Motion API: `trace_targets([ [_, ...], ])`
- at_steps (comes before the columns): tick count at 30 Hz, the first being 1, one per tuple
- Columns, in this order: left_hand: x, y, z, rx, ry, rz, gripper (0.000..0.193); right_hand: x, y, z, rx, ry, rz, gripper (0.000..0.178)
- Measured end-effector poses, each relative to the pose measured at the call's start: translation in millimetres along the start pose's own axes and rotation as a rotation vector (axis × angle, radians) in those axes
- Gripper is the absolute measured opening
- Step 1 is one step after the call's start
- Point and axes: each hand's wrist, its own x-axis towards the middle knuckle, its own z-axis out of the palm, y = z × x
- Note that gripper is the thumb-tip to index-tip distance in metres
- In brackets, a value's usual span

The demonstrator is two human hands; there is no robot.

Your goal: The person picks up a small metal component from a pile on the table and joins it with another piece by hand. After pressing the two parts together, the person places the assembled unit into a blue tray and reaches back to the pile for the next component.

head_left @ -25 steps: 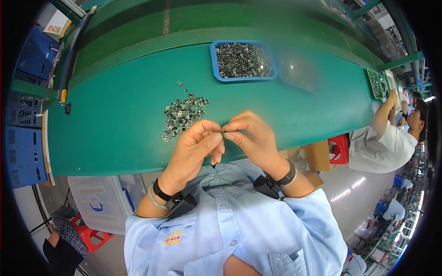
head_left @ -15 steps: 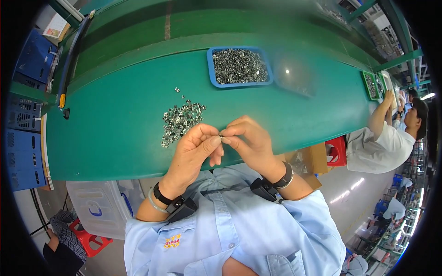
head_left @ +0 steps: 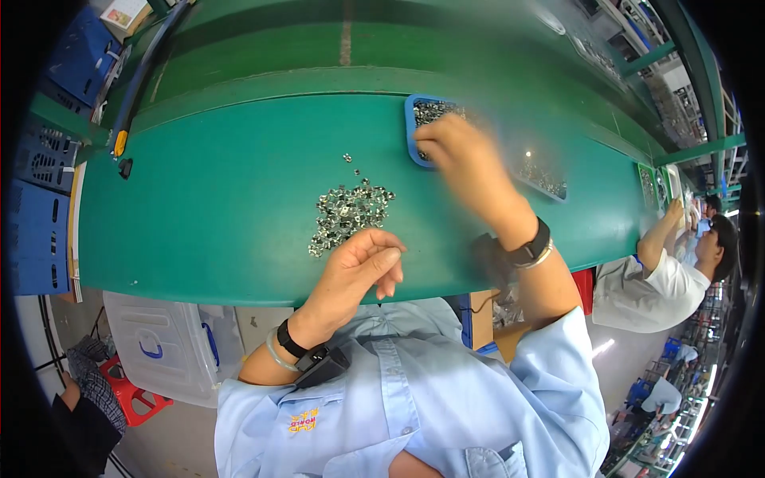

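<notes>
Small metal parts lie in two places on the green table: in a loose heap left of centre, and massed inside a blue tray farther back and to the right.

At the far left stand blue plastic crates. Next comes another person's patterned sleeve, low down, near a red stool on the floor. Above, a small black object lies on the table near its left end. Below the table's near edge is a clear lidded box with blue handles.

The heap spreads unevenly, with a couple of pieces lying apart beyond its far end. Just in front of it is the left hand, its fingers curled and the thumb close to the index finger; whether a part sits between them, I cannot tell. A black band and a pale bracelet circle that wrist.

The right hand reaches over the blue tray, covering much of it. Its fingers are bent, with the tips over the left side of the tray; whether they grip or touch any part is unclear.

Farther right, a translucent container appears blurred. Past it, a co-worker in a white shirt sits by green trays.
</notes>
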Motion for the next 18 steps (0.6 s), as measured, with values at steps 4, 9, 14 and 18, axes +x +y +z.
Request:
trace_targets([
  [4, -0.3, -0.9, -3.7, -0.032, -0.035, -0.002, 0.014, 24.4, -24.8, 44.1, -0.116, -0.227, -0.088, 0.011],
  [9, -1.0, 0.1, -7.4, -0.082, -0.055, -0.005, 0.015, 32.0, -27.5, 70.1, -0.28, -0.298, -0.086, 0.012],
  [14, -3.7, 6.5, -12.6, -0.118, 0.017, 0.039, 0.014, 21.3, -27.8, 53.3, -0.076, -0.249, -0.093, 0.011],
  [18, -0.8, 16.3, -10.1, -0.155, 0.164, 0.085, 0.016, -0.6, -36.9, 29.9, 0.075, -0.17, -0.125, 0.013],
])
